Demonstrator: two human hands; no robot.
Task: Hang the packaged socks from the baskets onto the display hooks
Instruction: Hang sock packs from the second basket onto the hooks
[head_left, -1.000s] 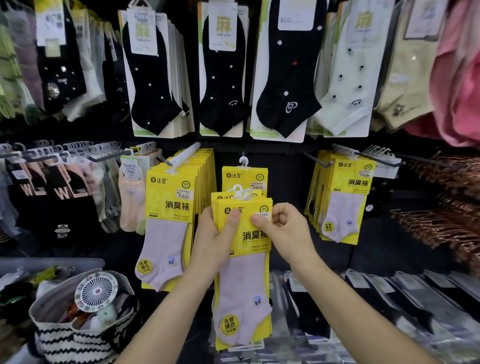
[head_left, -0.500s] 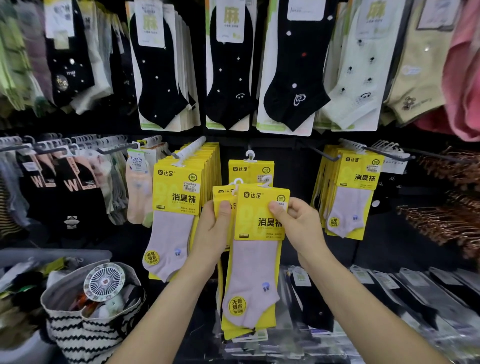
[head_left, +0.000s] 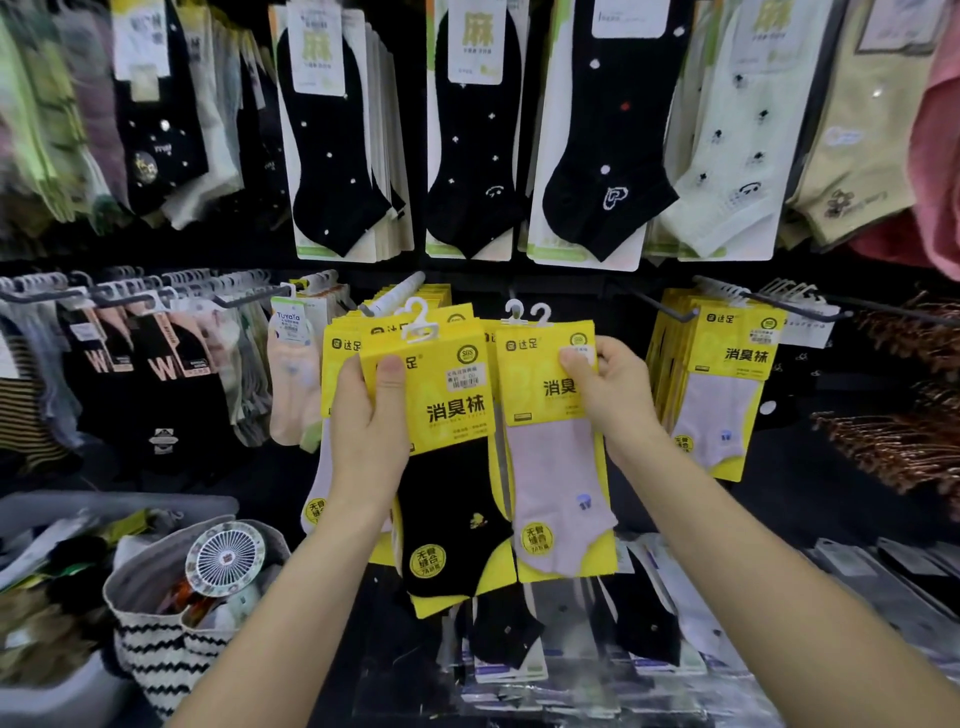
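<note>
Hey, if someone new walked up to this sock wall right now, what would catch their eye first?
The two bright yellow packs held up at the centre stand out most: the left hand grips the pack with a black sock, and the right hand pinches the pack with a pale sock beside it. Above them hangs a row of black dotted socks, and at lower left a striped bag holds a small white fan.

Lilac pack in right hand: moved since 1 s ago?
Yes: up. Lilac pack in the right hand earlier sat below the white hanger of the yellow pack hung behind; now its top reaches that hanger, hiding that pack.
</note>
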